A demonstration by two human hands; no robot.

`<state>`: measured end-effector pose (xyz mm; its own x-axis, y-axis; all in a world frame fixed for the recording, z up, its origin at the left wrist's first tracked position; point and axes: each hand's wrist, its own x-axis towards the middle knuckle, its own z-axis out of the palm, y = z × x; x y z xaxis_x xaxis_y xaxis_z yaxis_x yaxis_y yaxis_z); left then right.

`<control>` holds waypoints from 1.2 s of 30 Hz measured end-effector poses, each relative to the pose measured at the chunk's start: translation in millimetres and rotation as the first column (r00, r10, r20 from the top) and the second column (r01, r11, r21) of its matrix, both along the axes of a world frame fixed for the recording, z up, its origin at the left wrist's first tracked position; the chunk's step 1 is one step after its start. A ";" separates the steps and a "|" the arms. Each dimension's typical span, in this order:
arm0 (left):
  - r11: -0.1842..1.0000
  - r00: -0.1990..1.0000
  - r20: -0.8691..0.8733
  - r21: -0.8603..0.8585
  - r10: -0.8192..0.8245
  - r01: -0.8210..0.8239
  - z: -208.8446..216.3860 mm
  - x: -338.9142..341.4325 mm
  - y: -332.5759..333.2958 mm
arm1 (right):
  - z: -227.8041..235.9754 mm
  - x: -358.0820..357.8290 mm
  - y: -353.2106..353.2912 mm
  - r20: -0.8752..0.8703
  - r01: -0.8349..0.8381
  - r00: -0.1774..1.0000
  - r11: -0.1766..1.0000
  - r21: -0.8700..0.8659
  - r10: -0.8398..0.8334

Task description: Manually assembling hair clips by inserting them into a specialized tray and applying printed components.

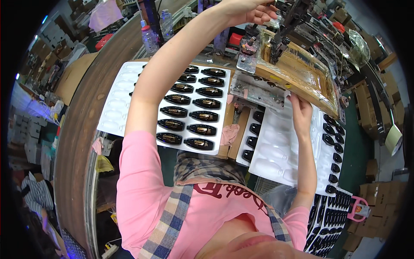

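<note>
My left arm stretches across the left tray to the top of the view, where my left hand (255, 13) has its fingers curled beside the dark machine head (297, 15); what they close on is partly cut off. My right hand (300, 108) is at the near edge of the wooden screen-printing frame (297, 80), fingers bent by the metal fixture (258, 93). What lies between those fingers is hidden. On the left, a white moulded tray (116, 99) holds rows of black bottle-shaped pieces (202, 116) with gold print. Beneath my right forearm lies another white moulded tray (276, 146).
Black pieces (328, 139) line the right tray's far side. More trays of black pieces (330, 216) stand at lower right, near a pink stool (359, 209). A pink cloth (230, 134) lies between the trays. Cardboard boxes (379, 211) are stacked at right; a brown table (77, 142) runs along the left.
</note>
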<state>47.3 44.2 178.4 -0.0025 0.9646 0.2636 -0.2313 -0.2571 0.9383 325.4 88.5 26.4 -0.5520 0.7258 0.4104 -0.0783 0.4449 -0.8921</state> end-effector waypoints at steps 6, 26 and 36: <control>0.996 0.950 0.311 -0.082 0.041 -0.016 0.2 -13.2 20.9 | 34.4 21.5 -26.3 -0.067 -0.061 0.996 0.997 -0.051 0.058; 0.916 0.871 0.418 -0.392 0.257 -0.083 64.1 -12.8 26.5 | 71.6 24.3 -29.9 -0.218 -0.238 0.956 0.955 -0.175 0.198; 0.927 0.850 0.467 -0.370 0.246 -0.065 59.3 -10.3 20.2 | 63.2 -53.3 -60.2 -0.135 -0.492 0.870 0.856 -0.160 0.475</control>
<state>37.1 64.4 237.7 -0.2027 0.9683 -0.1461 -0.6710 -0.0286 0.7409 272.1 28.3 89.7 -0.8209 0.4432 0.3600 -0.3227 0.1600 -0.9329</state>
